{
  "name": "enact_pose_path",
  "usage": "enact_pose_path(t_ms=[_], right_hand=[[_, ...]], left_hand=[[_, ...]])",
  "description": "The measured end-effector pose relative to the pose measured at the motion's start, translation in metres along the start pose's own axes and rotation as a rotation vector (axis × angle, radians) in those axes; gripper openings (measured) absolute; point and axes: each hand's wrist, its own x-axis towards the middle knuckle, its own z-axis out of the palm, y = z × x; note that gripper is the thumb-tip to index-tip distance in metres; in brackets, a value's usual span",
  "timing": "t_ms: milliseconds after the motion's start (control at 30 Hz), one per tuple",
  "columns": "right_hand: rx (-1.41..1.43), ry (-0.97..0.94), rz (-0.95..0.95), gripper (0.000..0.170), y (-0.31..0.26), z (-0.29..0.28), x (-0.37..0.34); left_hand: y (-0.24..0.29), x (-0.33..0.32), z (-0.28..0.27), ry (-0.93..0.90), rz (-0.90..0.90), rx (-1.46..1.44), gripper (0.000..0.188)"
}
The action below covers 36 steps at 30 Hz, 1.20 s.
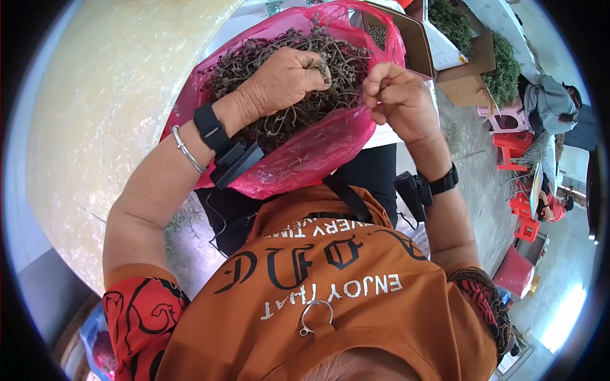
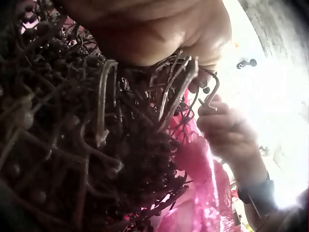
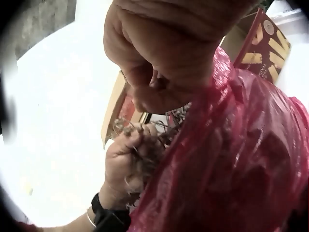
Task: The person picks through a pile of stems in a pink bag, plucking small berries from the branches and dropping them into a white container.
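Dried brown stems with small round heads fill a pink plastic bag. Above the heap, my left hand grips a small bunch of stems, whose curled ends stick out under the palm in the left wrist view. My right hand is raised at the bag's right edge, its fingers curled inward and the thumb near them; no held thing shows. In the right wrist view the right hand is close beside the bag, and the left hand is lower, with stems at its fingers.
An open cardboard box stands behind the bag at the right. Beyond it are green plants in another box. Red stools and other people are farther right. A plastic-covered surface lies at the left.
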Motion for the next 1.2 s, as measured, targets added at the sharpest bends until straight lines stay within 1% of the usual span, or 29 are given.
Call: enact_pose_path(t_ms=[33, 67, 167, 200, 300, 333, 433, 467, 567, 600, 700, 733, 833, 867, 967, 1000, 1100, 1133, 1200], right_hand=[[-0.007, 0.050, 0.036, 0.013, 0.004, -0.004, -0.001], [-0.010, 0.057, 0.035, 0.013, 0.007, -0.003, -0.003], [-0.388, 0.086, -0.076, 0.018, 0.020, 0.016, -0.002], [-0.385, 0.084, -0.074, 0.018, 0.021, 0.016, 0.000], [-0.845, -0.043, -0.271, 0.026, 0.021, 0.014, 0.011], [-0.846, -0.048, -0.271, 0.026, 0.022, 0.015, 0.012], [-0.683, 0.013, -0.307, 0.023, 0.027, 0.016, 0.014], [-0.682, 0.015, -0.307, 0.023, 0.027, 0.016, 0.013], [-0.665, -0.018, -0.011, 0.015, 0.025, 0.016, 0.007], [-0.662, -0.019, -0.009, 0.015, 0.025, 0.018, 0.006], [-0.568, -0.026, 0.243, 0.012, 0.022, 0.027, 0.004], [-0.568, -0.029, 0.241, 0.012, 0.020, 0.030, 0.001], [-0.738, 0.057, -0.072, 0.014, 0.014, 0.037, -0.008], [-0.735, 0.059, -0.071, 0.014, 0.012, 0.037, -0.010], [-0.540, 0.217, -0.148, 0.012, 0.001, 0.034, -0.013], [-0.541, 0.222, -0.151, 0.012, 0.001, 0.030, -0.011], [-0.033, 0.226, -0.003, 0.012, 0.007, 0.017, -0.003], [-0.035, 0.229, -0.005, 0.012, 0.010, 0.015, -0.003], [-0.278, 0.170, -0.101, 0.020, 0.019, 0.018, 0.000]], left_hand=[[-0.002, 0.000, 0.003, 0.001, 0.007, -0.123, 0.012], [-0.003, 0.001, 0.005, -0.004, 0.012, -0.127, 0.012], [-0.004, 0.000, 0.005, -0.040, -0.068, -0.172, 0.013], [-0.004, -0.001, 0.004, -0.039, -0.071, -0.171, 0.013], [0.001, 0.001, 0.004, -0.057, -0.029, 0.004, 0.011], [0.002, 0.001, 0.004, -0.052, -0.031, 0.003, 0.011], [0.004, 0.001, 0.004, -0.024, -0.022, 0.053, 0.010], [0.005, 0.002, 0.005, -0.027, -0.022, 0.053, 0.010], [0.009, 0.000, 0.010, -0.028, 0.070, 0.193, 0.011], [0.009, 0.000, 0.011, -0.030, 0.066, 0.193, 0.011], [0.006, -0.001, 0.014, 0.019, 0.227, 0.333, 0.013], [0.002, -0.001, 0.013, 0.021, 0.226, 0.337, 0.013], [-0.008, 0.003, 0.007, 0.220, 0.275, 0.450, 0.016], [-0.011, 0.002, 0.007, 0.217, 0.274, 0.450, 0.016], [0.002, 0.004, 0.005, 0.133, -0.036, 0.223, 0.022], [0.002, 0.004, 0.005, 0.129, -0.031, 0.223, 0.022], [0.002, 0.002, 0.008, 0.129, -0.117, 0.141, 0.024], [0.003, 0.002, 0.009, 0.128, -0.113, 0.139, 0.024], [0.006, 0.001, 0.008, 0.114, -0.078, 0.179, 0.026]])
